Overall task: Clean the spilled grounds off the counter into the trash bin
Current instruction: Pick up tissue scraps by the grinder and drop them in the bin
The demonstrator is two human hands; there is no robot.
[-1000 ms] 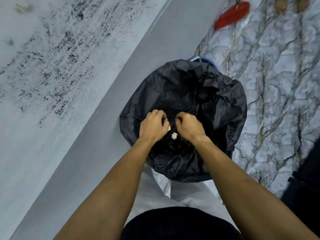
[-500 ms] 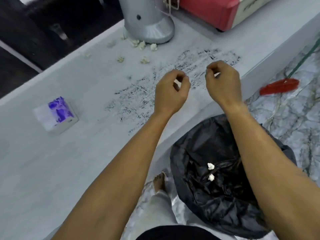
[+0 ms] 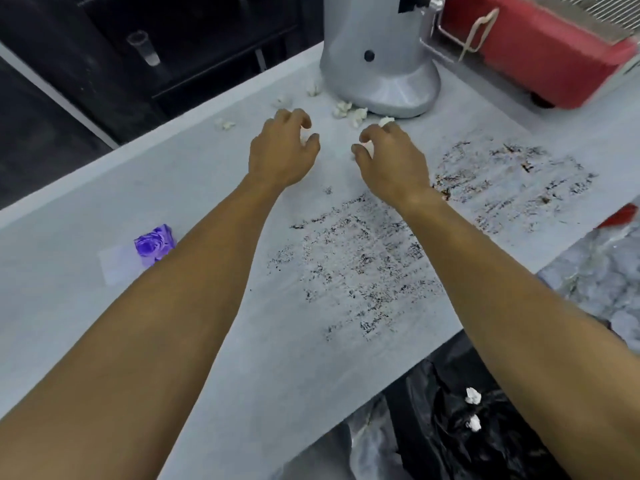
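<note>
The bench (image 3: pixel 104 323) is carrying everything here, and the grounds (image 3: pixel 363 265) are lying smeared across it in thin dark streaks, spreading under the right forearm and out to the right of the right grip (image 3: pixel 367 147). A second streaked patch is sitting further right of that wrist. The bin (image 3: pixel 485 438), lined in black, is standing below the bench edge, well behind and under the right arm, with two white wads already lying in it.

The grinder (image 3: pixel 377 64) is standing just beyond both grips, and small white wads (image 3: pixel 349 110) are lying scattered around its base, between the grips and the machine.

The left grip (image 3: pixel 301 136) is hovering with fingers loosely curled and apart, gripping nothing I can make out. The right grip is curling its fingers around a white wad (image 3: pixel 369 147), pinching it against the thumb.

The wads are looking light, soft and crushable, so a fingertip pinch anywhere is likely serving. The grounds are probably loose, dry and smearing easily; they are offering nothing to pinch, so sweeping them toward the bench edge above the bin is seeming the likelier way.
</note>
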